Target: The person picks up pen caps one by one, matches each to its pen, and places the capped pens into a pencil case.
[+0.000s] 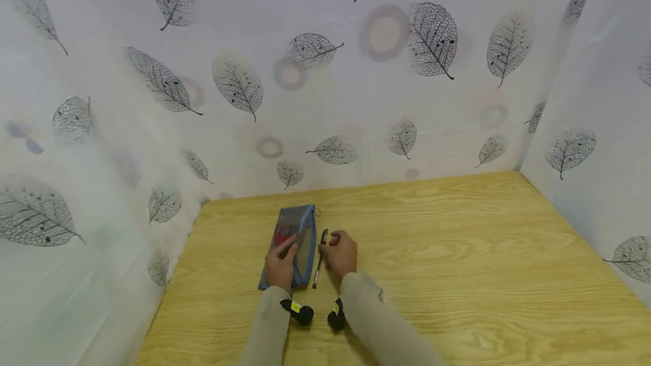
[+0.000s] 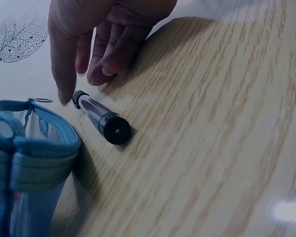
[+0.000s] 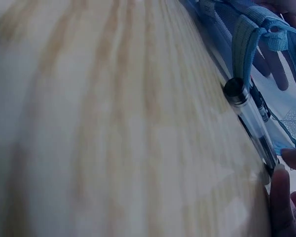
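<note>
A blue-trimmed mesh pencil pouch (image 1: pixel 306 250) lies on the table with its zipped mouth gaping to the right. My left hand (image 1: pixel 281 267) holds the pouch near that mouth; in the right wrist view its fingers (image 3: pixel 274 66) show through the mesh. Right beside the pouch, a clear-barrelled pen (image 1: pixel 319 267) with black ends lies lengthwise on the wood. My right hand (image 1: pixel 342 253) is at the far end of the pen. In the left wrist view its fingertips (image 2: pixel 65 98) are down around that end, with the pen (image 2: pixel 99 118) still on the table.
Something red (image 1: pixel 285 233) shows through the pouch's mesh. The wood-grain table (image 1: pixel 447 264) extends to the right and in front. Behind it and along both sides hangs a pale leaf-print sheet (image 1: pixel 366 100).
</note>
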{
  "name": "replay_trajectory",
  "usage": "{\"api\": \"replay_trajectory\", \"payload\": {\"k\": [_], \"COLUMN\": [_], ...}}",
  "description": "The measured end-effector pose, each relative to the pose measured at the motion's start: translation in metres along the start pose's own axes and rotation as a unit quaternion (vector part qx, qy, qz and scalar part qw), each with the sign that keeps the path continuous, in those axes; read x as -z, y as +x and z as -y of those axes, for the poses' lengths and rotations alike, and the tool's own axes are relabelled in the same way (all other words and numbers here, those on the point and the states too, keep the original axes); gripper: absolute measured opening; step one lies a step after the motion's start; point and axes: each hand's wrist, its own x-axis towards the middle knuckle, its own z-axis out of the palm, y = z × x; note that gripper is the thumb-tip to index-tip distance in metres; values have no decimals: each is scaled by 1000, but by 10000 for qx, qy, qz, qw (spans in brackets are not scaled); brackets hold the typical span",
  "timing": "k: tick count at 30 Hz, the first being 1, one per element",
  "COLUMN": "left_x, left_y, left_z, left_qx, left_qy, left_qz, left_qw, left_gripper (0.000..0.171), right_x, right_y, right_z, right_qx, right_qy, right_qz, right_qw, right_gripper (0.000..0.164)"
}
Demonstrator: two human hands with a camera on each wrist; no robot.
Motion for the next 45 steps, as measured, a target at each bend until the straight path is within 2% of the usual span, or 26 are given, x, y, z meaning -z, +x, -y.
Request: {"api": "replay_trajectory", "payload": {"k": [6, 15, 22, 34, 45], "left_x": [0, 1, 1, 0, -1], "left_y": [0, 0, 0, -1, -1], "left_z": [1, 1, -1, -2, 0], "left_qx": [27, 46, 102, 93, 102], "left_qy": [-28, -69, -55, -27, -64], "left_qz": [55, 60, 95, 29, 59], "left_qw": [10000, 9999, 9999, 9999, 9999], "left_gripper": [22, 22, 23, 22, 22], "right_x": [1, 7, 28, 75, 92], "right_y": [1, 2, -3, 0, 5], "right_z": [2, -1, 0, -11, -15], "right_qx": [4, 303, 396, 505, 440], "right_qy": [-399, -928, -674, -625, -798], "right_qz": [12, -148, 74, 15, -124], "right_qw": [9992, 9951, 9969, 9968, 9958], "right_gripper": [47, 49, 50, 41, 40]}}
